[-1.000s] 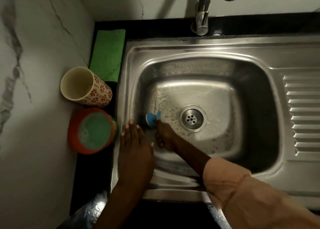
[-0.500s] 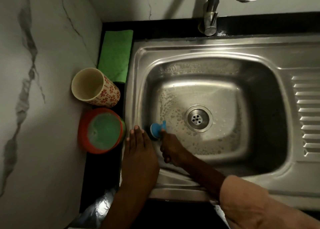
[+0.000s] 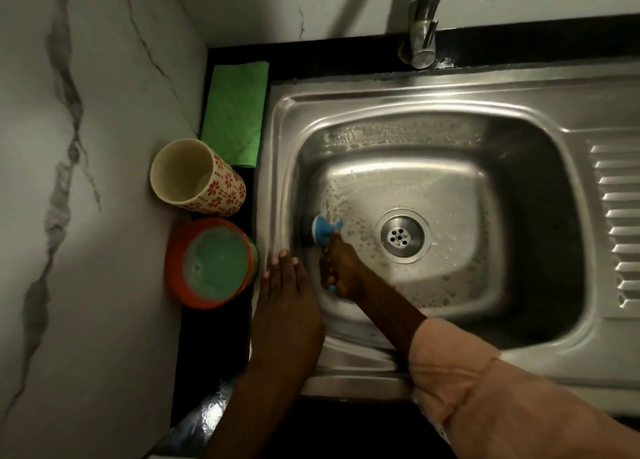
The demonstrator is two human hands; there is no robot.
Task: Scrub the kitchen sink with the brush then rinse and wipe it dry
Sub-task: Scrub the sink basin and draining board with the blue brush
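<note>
A stainless steel sink [image 3: 450,101] fills the middle and right, its basin wet with soap bubbles around the drain [image 3: 402,235]. My right hand [image 3: 341,268] grips the handle of a blue brush [image 3: 322,229], whose head presses against the basin's left wall. Flat on the sink's left rim lies my left hand [image 3: 285,295], fingers straight. A folded green cloth [image 3: 235,112] lies on the black counter at the sink's back left.
The tap [image 3: 422,25] stands behind the sink at the back. A floral cup [image 3: 197,178] and an orange bowl holding green liquid [image 3: 211,264] sit on the counter left of the sink, against the marble wall. A ribbed drainboard [image 3: 620,223] lies at the right.
The brush head has shifted slightly along the basin's left wall with my right hand. My left hand stays on the rim. The camera view drifted left.
</note>
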